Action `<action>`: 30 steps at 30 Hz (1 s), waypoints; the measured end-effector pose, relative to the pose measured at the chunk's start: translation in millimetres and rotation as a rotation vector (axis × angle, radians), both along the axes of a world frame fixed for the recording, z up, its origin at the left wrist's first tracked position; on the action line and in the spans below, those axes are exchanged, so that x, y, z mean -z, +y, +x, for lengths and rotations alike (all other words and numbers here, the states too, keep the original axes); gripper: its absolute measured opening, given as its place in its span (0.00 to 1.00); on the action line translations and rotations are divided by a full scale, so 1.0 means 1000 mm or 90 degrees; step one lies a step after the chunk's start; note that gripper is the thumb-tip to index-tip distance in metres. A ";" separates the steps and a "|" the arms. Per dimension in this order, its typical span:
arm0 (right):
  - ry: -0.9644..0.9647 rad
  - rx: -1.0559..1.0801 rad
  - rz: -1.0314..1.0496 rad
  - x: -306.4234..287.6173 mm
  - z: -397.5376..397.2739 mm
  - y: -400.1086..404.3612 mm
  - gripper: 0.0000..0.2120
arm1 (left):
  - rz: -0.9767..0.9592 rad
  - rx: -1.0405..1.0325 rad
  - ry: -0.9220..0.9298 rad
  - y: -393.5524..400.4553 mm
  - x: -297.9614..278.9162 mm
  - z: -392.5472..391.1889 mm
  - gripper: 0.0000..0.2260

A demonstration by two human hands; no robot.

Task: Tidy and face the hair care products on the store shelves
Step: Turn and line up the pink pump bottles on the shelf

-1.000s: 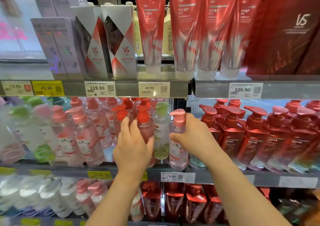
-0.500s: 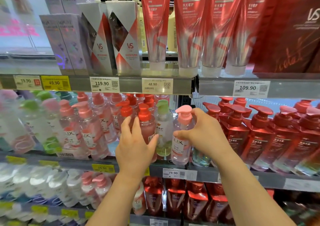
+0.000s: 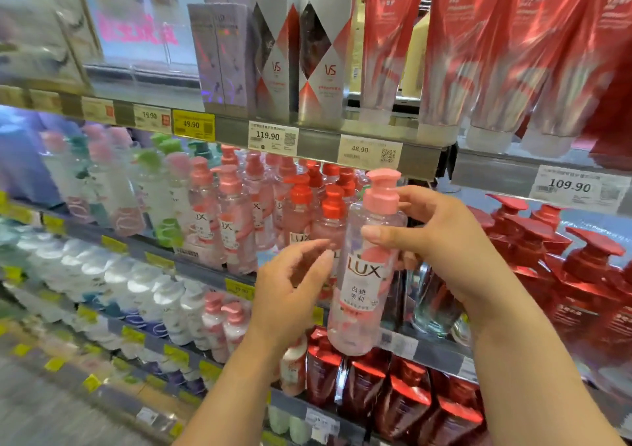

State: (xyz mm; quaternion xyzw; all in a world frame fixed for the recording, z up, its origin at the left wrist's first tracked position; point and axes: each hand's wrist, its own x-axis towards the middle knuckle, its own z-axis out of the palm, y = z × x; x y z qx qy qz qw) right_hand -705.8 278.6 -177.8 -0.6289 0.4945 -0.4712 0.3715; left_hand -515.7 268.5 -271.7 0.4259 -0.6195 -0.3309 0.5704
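A clear pink LUX pump bottle [image 3: 364,274] with a pink pump head is lifted off the middle shelf, out in front of it, label facing me. My right hand [image 3: 441,250] grips it around the upper body, thumb across the front. My left hand [image 3: 290,291] hovers just left of the bottle with loosely curled fingers, fingertips near or touching its side. Behind them stand red-capped pink LUX bottles [image 3: 328,220] and more pink-capped ones [image 3: 232,220] on the middle shelf [image 3: 205,271].
Dark red pump bottles [image 3: 581,274] fill the shelf on the right. Boxed VS products [image 3: 321,59] and red tubes [image 3: 455,45] stand on the upper shelf. White and pink bottles [image 3: 171,302] and red refill pouches [image 3: 393,394] line the lower shelves.
My right hand has lifted the pink LUX bottle off the shelf toward me. My left hand has let go of the red-capped bottle and come off the shelf. The view swung left.
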 end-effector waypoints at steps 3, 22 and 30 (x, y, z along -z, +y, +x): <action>0.022 -0.038 -0.008 0.010 0.022 -0.009 0.24 | 0.044 0.055 -0.017 0.009 0.004 0.018 0.15; 0.203 0.098 0.007 0.033 0.192 -0.105 0.23 | 0.142 -0.063 -0.241 -0.090 0.043 0.180 0.17; 0.273 0.207 0.064 0.041 0.197 -0.116 0.23 | 0.128 -0.002 -0.264 -0.124 0.048 0.181 0.18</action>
